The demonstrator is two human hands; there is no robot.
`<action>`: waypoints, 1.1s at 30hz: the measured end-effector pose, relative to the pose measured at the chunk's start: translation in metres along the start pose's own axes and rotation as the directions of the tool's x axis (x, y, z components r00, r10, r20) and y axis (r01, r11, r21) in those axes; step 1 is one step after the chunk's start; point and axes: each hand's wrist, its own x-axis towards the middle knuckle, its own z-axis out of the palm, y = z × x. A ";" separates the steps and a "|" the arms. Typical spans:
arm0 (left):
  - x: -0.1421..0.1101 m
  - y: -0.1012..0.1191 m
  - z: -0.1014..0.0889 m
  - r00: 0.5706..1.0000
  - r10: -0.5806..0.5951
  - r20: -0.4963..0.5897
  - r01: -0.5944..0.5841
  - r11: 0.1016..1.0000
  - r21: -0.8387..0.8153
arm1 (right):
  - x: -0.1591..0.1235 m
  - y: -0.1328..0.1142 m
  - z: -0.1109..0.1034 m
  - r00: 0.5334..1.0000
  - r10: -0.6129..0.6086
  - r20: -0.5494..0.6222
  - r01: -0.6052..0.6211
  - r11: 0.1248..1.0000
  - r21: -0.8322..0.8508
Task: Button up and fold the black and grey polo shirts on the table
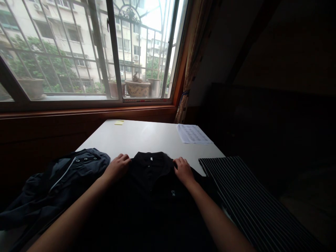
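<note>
A black collared shirt (151, 185) lies front up on the white table, its collar toward the window and a small light emblem on the chest. My left hand (120, 164) is closed on the shirt's shoulder, left of the collar. On the other side of the collar, my right hand (183, 169) grips the opposite shoulder, fingers curled over the fabric. The lower part of the shirt blends into dark shadow, so its hem cannot be made out.
Left of the shirt sits a crumpled dark garment (76, 171) with metal eyelets. Striped dark fabric (236, 189) hangs over the table's right side. Printed papers (194, 134) and a yellow sticky note (119, 122) lie on the far part of the white table (147, 134), below a barred window.
</note>
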 end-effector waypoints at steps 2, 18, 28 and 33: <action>0.005 0.011 0.009 0.989 0.144 0.020 -0.143 0.989 -0.043 | 0.000 -0.003 -0.001 1.000 -0.013 0.004 0.013 1.000 0.021; 0.005 0.016 0.054 0.991 0.056 -0.118 -0.059 0.998 -0.025 | 0.002 -0.062 0.023 0.994 -0.094 0.059 0.089 0.993 0.082; 0.000 0.015 0.048 0.997 0.010 -0.079 -0.010 1.000 -0.004 | -0.007 -0.037 0.014 0.980 -0.169 0.102 0.166 0.985 0.038; -0.006 0.011 0.050 0.999 0.016 -0.029 -0.017 1.000 -0.012 | -0.021 -0.005 0.003 0.975 -0.172 0.143 0.169 0.985 0.030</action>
